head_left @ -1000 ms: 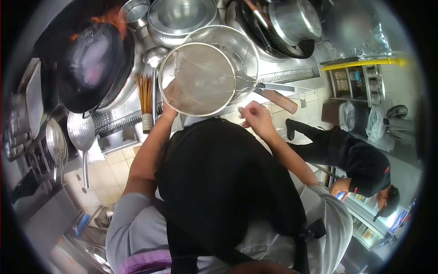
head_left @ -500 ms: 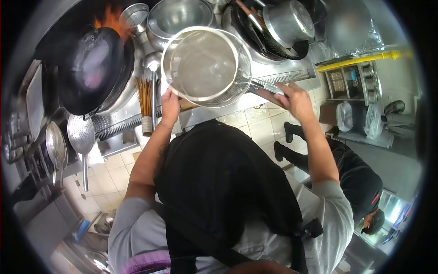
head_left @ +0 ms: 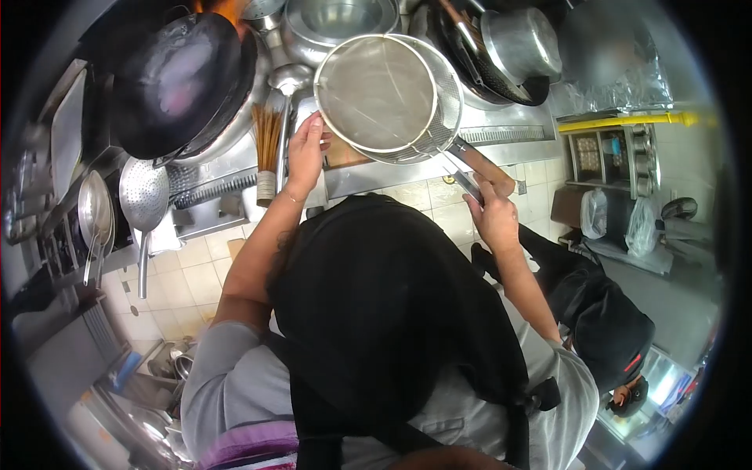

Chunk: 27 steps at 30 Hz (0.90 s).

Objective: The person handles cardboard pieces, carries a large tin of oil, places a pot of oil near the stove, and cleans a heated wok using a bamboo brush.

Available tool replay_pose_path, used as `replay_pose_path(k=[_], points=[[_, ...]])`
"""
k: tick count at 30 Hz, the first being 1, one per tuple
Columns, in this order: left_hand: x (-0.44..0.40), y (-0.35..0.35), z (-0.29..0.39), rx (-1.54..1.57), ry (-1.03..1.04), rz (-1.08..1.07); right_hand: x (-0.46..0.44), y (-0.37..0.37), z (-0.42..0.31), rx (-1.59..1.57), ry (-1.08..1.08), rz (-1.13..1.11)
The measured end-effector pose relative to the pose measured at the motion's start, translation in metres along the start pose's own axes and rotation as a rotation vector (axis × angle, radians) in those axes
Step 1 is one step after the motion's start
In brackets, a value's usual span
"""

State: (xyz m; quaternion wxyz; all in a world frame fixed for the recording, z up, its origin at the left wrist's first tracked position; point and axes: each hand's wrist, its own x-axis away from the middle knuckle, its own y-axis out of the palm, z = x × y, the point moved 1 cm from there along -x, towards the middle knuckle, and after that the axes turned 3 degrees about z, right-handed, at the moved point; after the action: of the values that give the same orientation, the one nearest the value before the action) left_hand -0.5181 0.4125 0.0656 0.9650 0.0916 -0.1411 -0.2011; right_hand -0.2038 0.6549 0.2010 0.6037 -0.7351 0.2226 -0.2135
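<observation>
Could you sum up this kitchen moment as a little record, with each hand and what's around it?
Left hand: at the fine sieve's left rim; grip unclear
Right hand: closed around a metal handle
Behind the fine sieve: a coarser strainer
Left side: dark wok, flames beyond it
Near the left hand: bristled brush, ladle
Right side: another person in black

Toward 12 o'clock, the right hand (head_left: pixel 497 211) grips the grey handle of a round, silver fine-mesh strainer (head_left: pixel 376 90); the open left hand (head_left: pixel 307 153) is at its rim near 8 o'clock. A round, black metal wok (head_left: pixel 184 82) sits toward 10 o'clock, orange flame (head_left: pixel 227 11) at its 1 o'clock edge. A black-clothed co-worker (head_left: pixel 607 325) is toward 4 o'clock.
</observation>
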Motion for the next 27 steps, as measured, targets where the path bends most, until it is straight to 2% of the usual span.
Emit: replay_pose_path(k=[4, 6, 8, 10, 12, 13, 14, 16, 17, 18, 19, 20, 22, 23, 24, 26, 27], points=[[0.01, -0.034, 0.021, -0.023, 0.045, 0.087, 0.002, -0.026, -0.037, 0.085, -0.131, 0.147], [0.014, -0.065, 0.029, -0.007, 0.054, 0.103, 0.002, -0.039, -0.061, 0.009, -0.351, 0.43], [0.018, -0.096, 0.037, -0.02, 0.075, 0.125, 0.011, -0.029, -0.075, -0.104, -0.367, 0.392], [0.029, -0.121, 0.056, -0.052, 0.078, 0.148, 0.017, -0.012, -0.1, -0.246, -0.443, -0.011], [0.039, -0.143, 0.067, -0.168, 0.096, 0.152, 0.023, 0.02, -0.116, -0.018, -0.32, -0.188], [0.041, -0.149, 0.067, -0.161, 0.1, 0.129, 0.022, 0.056, -0.103, 0.023, -0.319, -0.212], [0.045, -0.153, 0.065, -0.256, 0.11, 0.1, 0.016, 0.079, -0.093, 0.035, -0.205, -0.347], [0.047, -0.145, 0.058, -0.347, 0.117, 0.061, 0.012, 0.153, -0.048, -0.029, -0.287, -0.03], [0.05, -0.133, 0.053, -0.548, 0.188, -0.05, 0.004, 0.166, -0.04, -0.024, -0.283, -0.03], [0.052, -0.12, 0.049, -0.751, 0.261, -0.157, -0.008, 0.174, -0.036, 0.095, -0.281, 0.062], [0.051, -0.109, 0.039, -0.82, 0.383, -0.272, -0.024, 0.186, -0.032, 0.209, -0.281, 0.157], [0.048, -0.098, 0.023, -0.892, 0.505, -0.385, -0.039, 0.206, -0.017, 0.171, -0.283, 0.243], [0.04, -0.08, -0.017, -1.115, 0.46, -0.552, -0.071, 0.208, -0.013, 0.193, -0.147, 0.006], [0.032, -0.066, -0.036, -1.259, 0.412, -0.614, -0.101, 0.24, 0.013, 0.221, -0.214, 0.138], [0.026, -0.052, -0.05, -1.388, 0.363, -0.692, -0.113, 0.236, 0.014, 0.178, -0.233, 0.057], [0.013, -0.034, -0.049, -1.465, 0.28, -0.699, -0.127, 0.267, 0.036, 0.223, -0.513, 0.415], [0.006, -0.027, -0.047, -1.511, 0.214, -0.733, -0.13, 0.261, 0.035, -0.042, -0.562, 0.55]])
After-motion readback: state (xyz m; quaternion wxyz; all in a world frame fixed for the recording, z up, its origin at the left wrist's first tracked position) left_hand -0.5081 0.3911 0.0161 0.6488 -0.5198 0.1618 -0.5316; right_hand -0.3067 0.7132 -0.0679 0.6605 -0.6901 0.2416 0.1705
